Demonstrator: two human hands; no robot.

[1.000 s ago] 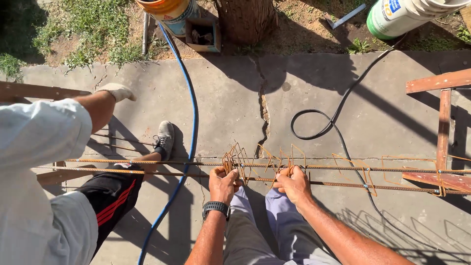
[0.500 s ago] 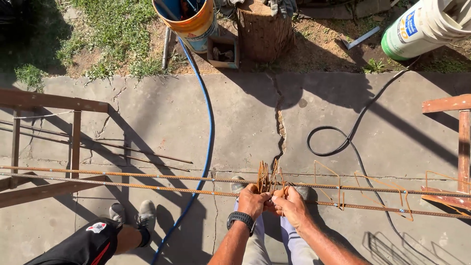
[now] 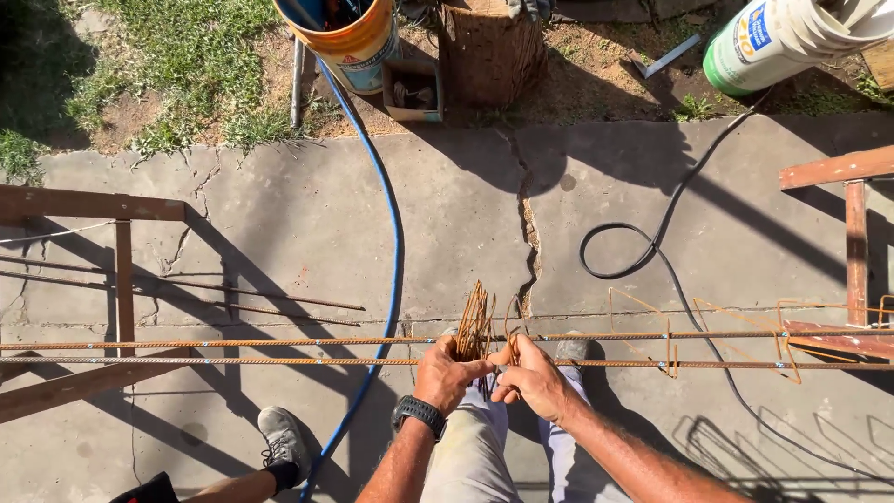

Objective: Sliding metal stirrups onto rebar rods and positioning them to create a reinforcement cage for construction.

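A bundle of rusty wire stirrups [image 3: 477, 321] is gripped in the closed left hand [image 3: 447, 374] against two long rebar rods [image 3: 233, 352], which are laid across wooden trestles [image 3: 121, 279] over a cracked concrete slab [image 3: 447, 205]. One stirrup is pinched by the right hand [image 3: 535, 380]. A blue hose [image 3: 391, 233] and a black cable [image 3: 652, 242] are trailed over the slab toward its grassy far edge, where an orange bucket [image 3: 349, 37] is stood. Another person's shoe [image 3: 282, 442] is seen near the front edge.

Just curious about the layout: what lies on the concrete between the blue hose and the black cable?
In the head view, between the blue hose and the black cable the slab is bare except for a long crack running toward the hands.
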